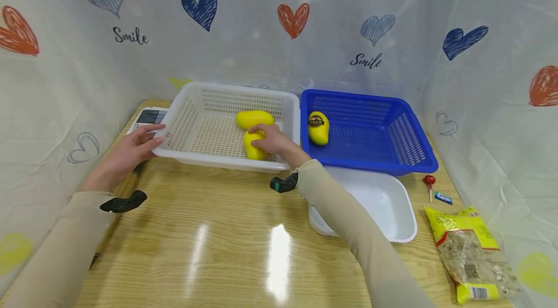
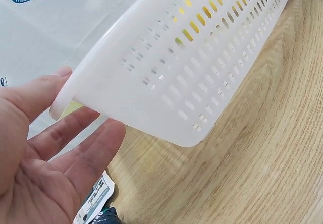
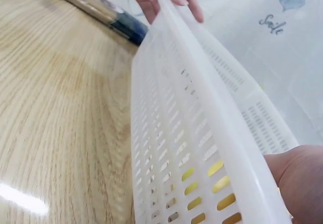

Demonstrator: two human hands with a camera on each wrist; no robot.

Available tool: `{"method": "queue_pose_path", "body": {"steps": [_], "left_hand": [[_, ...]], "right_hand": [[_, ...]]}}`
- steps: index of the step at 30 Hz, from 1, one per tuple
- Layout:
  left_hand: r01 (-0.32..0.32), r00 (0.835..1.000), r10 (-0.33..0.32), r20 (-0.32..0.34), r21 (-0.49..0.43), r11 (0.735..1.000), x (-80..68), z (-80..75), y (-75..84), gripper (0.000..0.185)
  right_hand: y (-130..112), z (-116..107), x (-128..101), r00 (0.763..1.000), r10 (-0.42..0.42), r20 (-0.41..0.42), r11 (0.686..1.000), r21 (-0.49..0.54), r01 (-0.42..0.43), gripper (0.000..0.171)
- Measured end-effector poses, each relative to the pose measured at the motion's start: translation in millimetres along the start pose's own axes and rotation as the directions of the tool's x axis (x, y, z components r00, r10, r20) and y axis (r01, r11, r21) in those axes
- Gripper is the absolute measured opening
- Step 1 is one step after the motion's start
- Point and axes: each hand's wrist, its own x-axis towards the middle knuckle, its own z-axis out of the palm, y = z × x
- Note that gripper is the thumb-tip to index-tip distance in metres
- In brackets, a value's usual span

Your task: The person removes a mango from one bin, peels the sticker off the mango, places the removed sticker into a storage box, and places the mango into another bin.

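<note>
A white slotted plastic basket [image 1: 209, 141] stands at the back of the table with two yellow mangoes inside. My left hand [image 1: 137, 150] grips its left front corner, the thumb at the rim and the other fingers beneath it in the left wrist view. Reaching over the front wall, my right hand [image 1: 275, 142] holds the nearer mango [image 1: 254, 149] from above, fingers curled over it. The other mango [image 1: 255, 118] lies just behind, on its side. In the right wrist view, the basket wall [image 3: 176, 123] hides most of my right hand.
Against the white basket's right side stands a blue basket [image 1: 362, 146] holding one mango [image 1: 318, 128] with a dark label. In front are a white tub [image 1: 383, 206], a red lollipop [image 1: 429, 181], a small blue packet [image 1: 443, 197] and a yellow bag [image 1: 472, 254].
</note>
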Motion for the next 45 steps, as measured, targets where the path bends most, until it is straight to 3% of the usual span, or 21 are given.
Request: {"method": "queue_pose_path", "body": {"steps": [6,10,13,16,22,26,31,35,41,45], "left_hand": [[0.0,1.0,0.0,0.001,0.004,1.0,1.8,0.9,-0.3,0.064],[-0.002,1.0,0.002,0.008,0.0,1.0,1.7,1.7,0.4,0.064],[-0.009,1.0,0.009,0.004,0.008,1.0,1.0,1.7,1.0,0.065],[-0.01,1.0,0.01,0.005,0.021,1.0,0.3,1.1,0.5,0.065],[-0.006,1.0,0.006,0.007,0.016,1.0,0.9,0.3,-2.5,0.064],[-0.003,1.0,0.003,0.008,0.014,1.0,1.5,0.1,-3.9,0.064],[-0.02,1.0,0.02,-0.01,-0.004,1.0,2.5,1.7,-4.6,0.062],[-0.051,0.999,0.051,-0.013,-0.021,0.998,1.6,2.4,-4.6,0.058],[-0.061,0.998,0.06,-0.006,-0.012,0.998,1.4,2.9,-1.8,0.058],[-0.049,0.999,0.049,-0.003,-0.006,0.999,2.7,2.4,-2.2,0.06]], "right_hand": [[2,-2,-3,0.999,0.008,0.035,0.999,-0.045,-0.007,0.041],[-2,-10,-12,0.994,-0.087,0.058,0.986,-0.138,0.094,0.045],[-7,-25,-26,0.986,-0.164,0.04,0.98,-0.106,0.168,0.047],[-6,-44,-43,0.985,-0.173,-0.01,0.985,0.014,0.173,0.045],[19,-83,-71,0.981,-0.084,-0.176,0.977,0.179,0.115,0.042],[47,-104,-75,0.954,0.008,-0.301,0.959,0.272,0.078,0.043],[85,-121,-66,0.912,0.155,-0.381,0.919,0.393,0.008,0.046],[107,-125,-52,0.907,0.24,-0.345,0.897,0.436,-0.072,0.049],[122,-122,-33,0.946,0.249,-0.205,0.888,0.439,-0.139,0.054],[123,-119,-27,0.956,0.263,-0.133,0.877,0.446,-0.179,0.056]]}}
